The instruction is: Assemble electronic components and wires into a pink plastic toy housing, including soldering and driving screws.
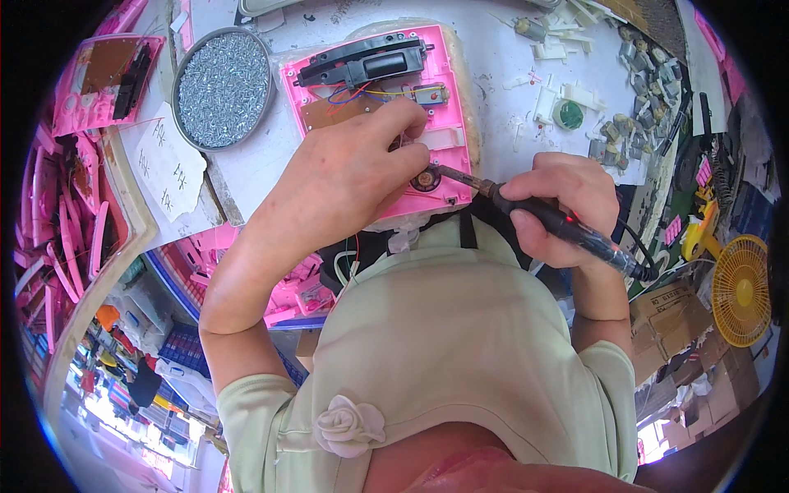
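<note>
A pink plastic housing (pixel 462 135) lies open side up in front of me, on a pale pad. It holds a long black mechanism (pixel 362 66), a small motor (pixel 431 94) with thin coloured wires, a brown circuit board (pixel 329 113) and a round black speaker (pixel 426 179). My left hand (pixel 357 168) rests over the housing, thumb and forefinger pinched together beside the speaker; whatever is between them is hidden. In my right hand (pixel 567 201) is a soldering iron (pixel 593 241), red light showing on its handle. Its tip points left and reaches the speaker's edge.
At left stand a round metal tray (pixel 220 149) of small screws, a handwritten paper (pixel 168 168) and another pink housing (pixel 78 111) above piled pink parts (pixel 70 222). Several small motors (pixel 629 135), white pieces and a green disc (pixel 567 115) lie right. A yellow fan (pixel 744 287) stands beyond.
</note>
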A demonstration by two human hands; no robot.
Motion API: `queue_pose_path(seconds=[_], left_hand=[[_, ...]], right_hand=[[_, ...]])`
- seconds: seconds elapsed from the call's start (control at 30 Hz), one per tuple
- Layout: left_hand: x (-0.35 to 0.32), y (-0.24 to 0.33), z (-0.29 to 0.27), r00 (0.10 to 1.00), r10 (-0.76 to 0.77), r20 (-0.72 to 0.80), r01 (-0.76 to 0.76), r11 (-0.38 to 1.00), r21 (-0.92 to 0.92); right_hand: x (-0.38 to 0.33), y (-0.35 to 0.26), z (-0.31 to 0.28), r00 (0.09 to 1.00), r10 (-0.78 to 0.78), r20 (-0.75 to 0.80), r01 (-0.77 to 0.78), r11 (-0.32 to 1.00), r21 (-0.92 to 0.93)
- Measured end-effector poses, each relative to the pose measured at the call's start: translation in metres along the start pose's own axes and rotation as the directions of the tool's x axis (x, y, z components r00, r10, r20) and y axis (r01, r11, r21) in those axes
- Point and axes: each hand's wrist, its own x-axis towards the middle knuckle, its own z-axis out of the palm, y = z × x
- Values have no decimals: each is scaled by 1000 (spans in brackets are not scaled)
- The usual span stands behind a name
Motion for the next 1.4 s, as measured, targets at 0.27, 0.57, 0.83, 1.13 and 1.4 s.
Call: queue_pose_path(seconds=[0.27,0.57,0.83,1.13,1.4], left_hand=[[0,0,0,1000,0,8,0,1000,8],[0,1,0,1000,-16,8,16,1000,14],[0,-3,0,1000,19,-4,-19,1000,15],[-7,11,7,992,119,-42,-112,983,147],[-23,28,32,960,-21,-279,57,991,121]], right_hand=[[0,-10,-14,1000,30,-4,-30,999,13],[-4,-10,-24,999,42,-25,-42,999,11],[-5,-9,-25,999,19,-41,-18,1000,14],[-7,-7,-26,996,3,-92,-4,1000,-21],[-33,-13,-52,971,90,-222,-102,994,-43]])
